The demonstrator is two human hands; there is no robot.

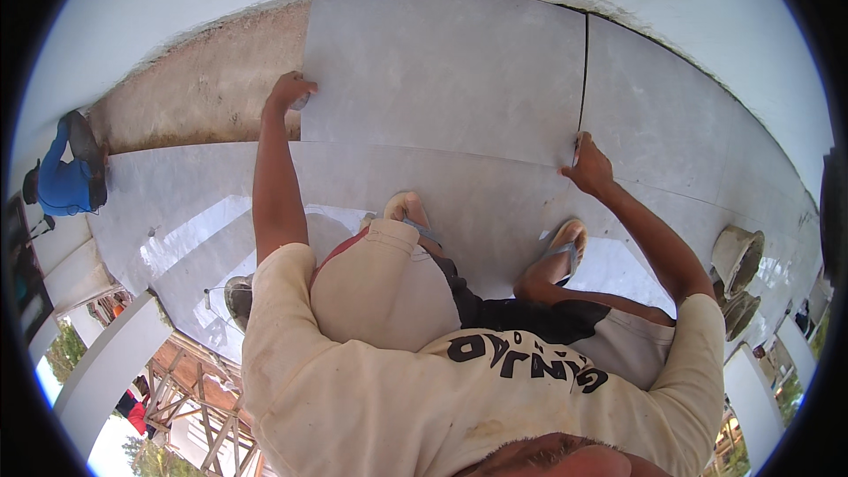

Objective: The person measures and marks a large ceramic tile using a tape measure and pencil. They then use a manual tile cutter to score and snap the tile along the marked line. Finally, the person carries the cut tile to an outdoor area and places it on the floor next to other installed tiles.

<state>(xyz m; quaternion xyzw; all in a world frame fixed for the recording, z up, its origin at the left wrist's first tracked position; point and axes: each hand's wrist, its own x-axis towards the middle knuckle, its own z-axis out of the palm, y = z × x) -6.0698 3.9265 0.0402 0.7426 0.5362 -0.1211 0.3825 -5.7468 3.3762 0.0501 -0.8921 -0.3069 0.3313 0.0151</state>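
A large grey floor tile (442, 71) lies along the white wall. At its left edge my left hand (290, 90) is closed, with a small grey thing under the fingers that I cannot make out. My right hand (589, 165) is at the tile's near right corner, by the dark gap to the neighbouring grey tile (689, 115). Its fingers are pinched around something thin, too small to name. Both arms are stretched wide across the floor.
Left of the tile is a bare, rough strip of floor (203, 79). My sandalled feet (570, 243) rest on glossy laid tiles (477, 212). Buckets (738, 256) stand at right, another bucket (237, 299) at left. A person in blue (71, 181) crouches far left; wooden scaffolding (199, 397) stands beyond.
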